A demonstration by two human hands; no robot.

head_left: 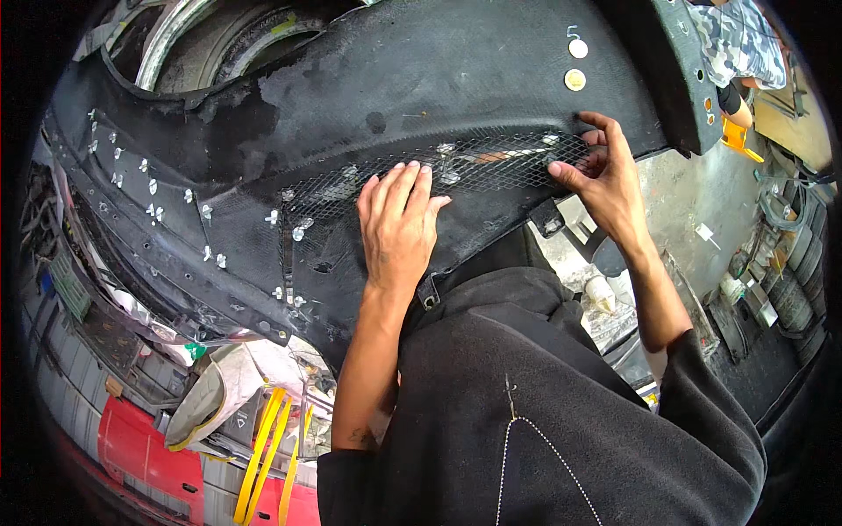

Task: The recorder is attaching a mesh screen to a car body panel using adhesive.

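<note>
On my right, grey floor [697, 206], pale under the light, marked and scuffed. Farther right I see a loose coil [789, 223] and a dark stack [795, 276] near it, kind unclear. Tan board [794, 118], upper right. Lower left of me: grey slats [57, 368], red panel [145, 447], upright-running yellow strips [263, 451] near it. Upper left, a wheel [219, 57], partly hidden.

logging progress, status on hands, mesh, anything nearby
Left hand on mesh; right hand at its right end; mesh against black panel; two discs beyond, apart from it.
</note>
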